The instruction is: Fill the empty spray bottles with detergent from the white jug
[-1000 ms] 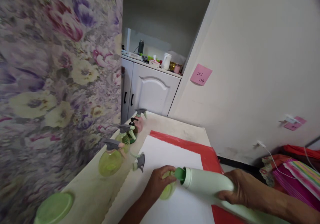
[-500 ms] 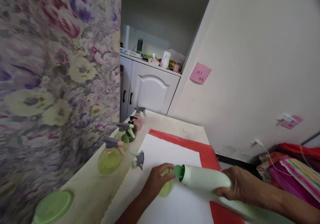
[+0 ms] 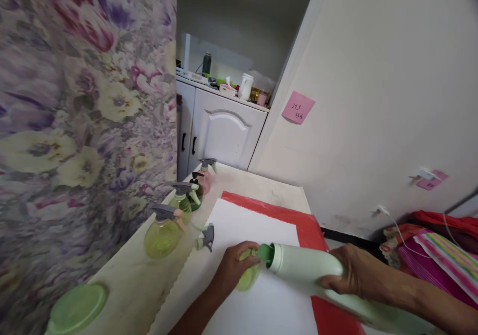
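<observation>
My left hand (image 3: 233, 266) is closed around the neck of a small yellow-green bottle (image 3: 247, 278) standing on the white sheet. My right hand (image 3: 345, 273) grips a large pale green bottle (image 3: 308, 265), tipped almost flat with its mouth towards the small one. A darker green piece (image 3: 266, 253) bridges the two mouths; whether it is a spout, a funnel or liquid I cannot tell. On the sheet, left of my left hand, lies a grey and green spray head (image 3: 206, 239). My fingers hide the small bottle's opening.
Along the table's left side stand a yellow spray bottle (image 3: 162, 238), a second yellow-green one (image 3: 181, 200), a dark pump bottle (image 3: 195, 190) and a pink spray bottle (image 3: 205, 179). A green lid-like object (image 3: 78, 305) is at lower left. Red material (image 3: 309, 230) shows beneath the white sheet (image 3: 257, 220).
The view has shifted slightly. Both hands keep their hold, and the large bottle's mouth stays at the small bottle's neck.
</observation>
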`<state>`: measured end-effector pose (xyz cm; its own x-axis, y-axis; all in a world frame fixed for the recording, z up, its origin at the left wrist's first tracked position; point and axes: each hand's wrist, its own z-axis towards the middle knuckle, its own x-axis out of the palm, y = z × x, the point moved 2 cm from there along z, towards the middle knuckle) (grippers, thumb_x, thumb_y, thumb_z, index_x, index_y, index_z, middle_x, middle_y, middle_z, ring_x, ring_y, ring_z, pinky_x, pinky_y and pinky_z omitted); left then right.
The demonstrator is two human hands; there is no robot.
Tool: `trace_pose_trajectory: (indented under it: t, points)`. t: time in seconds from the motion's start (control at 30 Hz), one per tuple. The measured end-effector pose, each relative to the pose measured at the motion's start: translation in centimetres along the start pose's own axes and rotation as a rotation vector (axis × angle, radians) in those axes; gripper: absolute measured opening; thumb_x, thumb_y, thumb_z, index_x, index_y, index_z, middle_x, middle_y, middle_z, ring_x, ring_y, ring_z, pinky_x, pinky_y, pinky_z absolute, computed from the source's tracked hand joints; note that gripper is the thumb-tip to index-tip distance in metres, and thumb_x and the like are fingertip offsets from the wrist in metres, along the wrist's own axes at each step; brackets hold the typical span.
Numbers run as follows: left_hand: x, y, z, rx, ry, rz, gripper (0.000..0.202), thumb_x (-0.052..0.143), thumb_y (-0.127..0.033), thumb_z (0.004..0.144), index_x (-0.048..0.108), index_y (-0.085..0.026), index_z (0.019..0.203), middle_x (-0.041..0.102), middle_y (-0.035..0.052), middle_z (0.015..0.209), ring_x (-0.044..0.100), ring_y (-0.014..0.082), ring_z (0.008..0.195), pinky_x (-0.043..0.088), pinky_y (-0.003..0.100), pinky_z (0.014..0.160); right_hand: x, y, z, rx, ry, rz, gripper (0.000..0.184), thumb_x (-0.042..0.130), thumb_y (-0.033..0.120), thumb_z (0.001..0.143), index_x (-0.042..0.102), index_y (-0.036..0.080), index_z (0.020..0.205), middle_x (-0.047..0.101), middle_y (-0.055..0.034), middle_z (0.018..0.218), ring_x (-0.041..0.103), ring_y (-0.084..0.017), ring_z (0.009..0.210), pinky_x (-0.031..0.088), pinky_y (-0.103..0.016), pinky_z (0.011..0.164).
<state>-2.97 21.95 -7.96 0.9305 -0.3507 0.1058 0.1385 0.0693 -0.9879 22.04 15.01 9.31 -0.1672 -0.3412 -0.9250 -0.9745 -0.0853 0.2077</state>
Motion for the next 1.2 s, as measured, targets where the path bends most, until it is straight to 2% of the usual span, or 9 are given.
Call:
trace_pose_trajectory:
  t: [0.4, 0.8, 0.97, 1.2]
  points:
    - [-0.04, -0.06, -0.15, -0.022, -0.023, -0.004, 0.021, 0.070, -0.026, 0.069, 0.074, -0.019, 0.089, 0.074, 0.0017, 0.088, 0.064, 0.0233, 0.087, 0.046, 0.030, 0.080, 0.03, -0.12, -0.03, -0.021, 0.011, 0.030, 0.036, 0.061, 0.052, 0.074, 0.058, 0.018, 0.065, 0.050, 0.0035, 0.056, 0.047, -0.011, 0.053, 0.028, -0.023, 0.048]
    - [-0.03, -0.24, -0.14, -0.046, -0.027, 0.012, 0.022, 0.070, -0.025, 0.069, 0.073, -0.018, 0.090, 0.073, 0.0006, 0.084, 0.064, 0.0224, 0.084, 0.046, 0.029, 0.079, -0.26, 0.49, -0.15, 0.011, -0.013, -0.021, 0.034, 0.063, 0.050, 0.072, 0.059, 0.018, 0.065, 0.056, -0.0003, 0.059, 0.051, -0.013, 0.055, 0.029, -0.022, 0.048]
    - [-0.02, -0.27, -0.12, -0.024, -0.010, 0.010, 0.021, 0.070, -0.027, 0.070, 0.074, -0.019, 0.089, 0.074, 0.0009, 0.088, 0.064, 0.0233, 0.088, 0.045, 0.029, 0.081, -0.31, 0.64, -0.07, 0.001, -0.002, -0.019, 0.035, 0.062, 0.051, 0.073, 0.060, 0.018, 0.064, 0.058, -0.0008, 0.060, 0.052, -0.013, 0.055, 0.029, -0.022, 0.047]
    - [0.00, -0.40, -0.18, -0.024, -0.007, 0.015, 0.021, 0.070, -0.026, 0.071, 0.074, -0.019, 0.090, 0.074, 0.0016, 0.087, 0.064, 0.0235, 0.087, 0.046, 0.030, 0.082, -0.16, 0.14, -0.06, -0.008, -0.012, -0.020, 0.036, 0.063, 0.052, 0.074, 0.061, 0.017, 0.066, 0.061, -0.0010, 0.061, 0.054, -0.013, 0.056, 0.029, -0.022, 0.047]
